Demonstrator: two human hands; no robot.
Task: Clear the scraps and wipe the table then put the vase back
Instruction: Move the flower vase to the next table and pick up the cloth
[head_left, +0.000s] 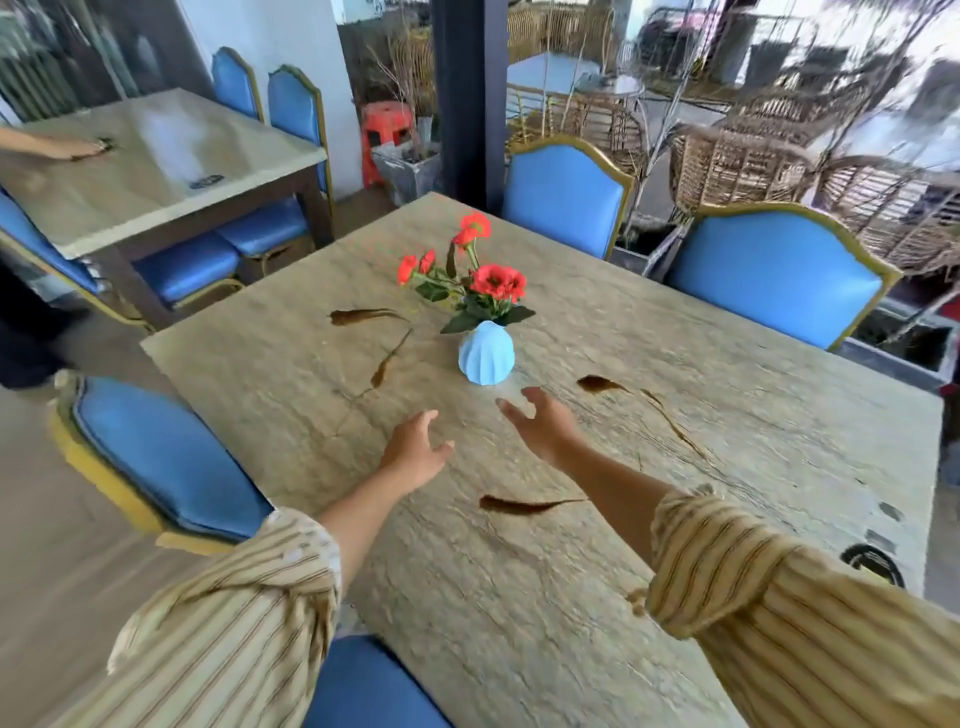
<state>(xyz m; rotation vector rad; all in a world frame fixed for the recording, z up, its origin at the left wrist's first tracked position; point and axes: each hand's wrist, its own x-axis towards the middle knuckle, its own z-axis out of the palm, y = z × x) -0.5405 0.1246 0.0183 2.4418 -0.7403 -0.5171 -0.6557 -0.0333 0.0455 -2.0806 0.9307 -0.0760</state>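
Neither grip closed: both hands (415, 447) blurred near vase (486, 353).

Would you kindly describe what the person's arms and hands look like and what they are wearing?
Both hands, left and right, are bare, with no gloves, rings or watch visible. The forearms are bare too. Each arm wears a loose tan sleeve with thin dark stripes, pushed up toward the elbow.

The pale stone-look surface (545, 597) in front of me carries a blue ribbed vase (486, 353) of red flowers near its middle, with brown smears (524, 504) scattered around it.
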